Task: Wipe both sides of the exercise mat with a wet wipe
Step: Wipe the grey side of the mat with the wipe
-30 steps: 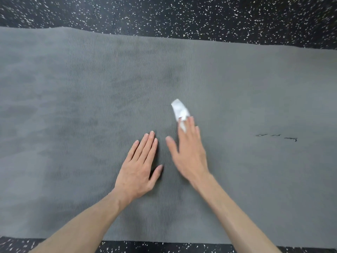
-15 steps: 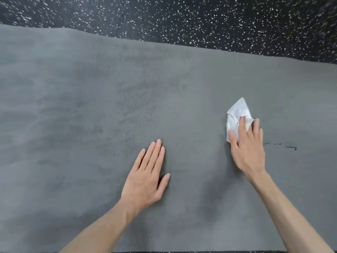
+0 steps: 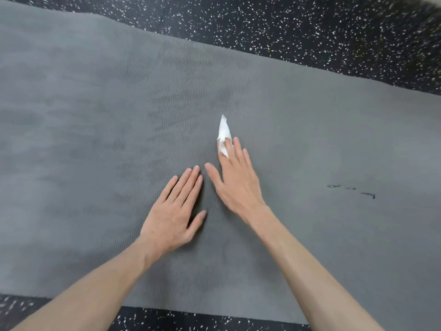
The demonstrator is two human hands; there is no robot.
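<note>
A grey ribbed exercise mat [image 3: 95, 115] lies flat across the floor and fills most of the view. My left hand [image 3: 175, 211] rests flat on the mat, fingers straight and together. Just to its right, my right hand [image 3: 235, 177] presses a white wet wipe [image 3: 224, 132] onto the mat with straight fingers. The wipe sticks out in a narrow point beyond my fingertips; its rest is hidden under my fingers. Darker damp patches show on the mat's left part.
Black rubber floor with white speckles [image 3: 310, 32] runs along the mat's far edge and shows again at the near edge. A few small dark marks [image 3: 350, 189] sit on the mat to the right of my right hand.
My right hand has swept the wipe back to the left across the mat, from near the dark marks to beside my left hand. My left hand has stayed flat in place.
</note>
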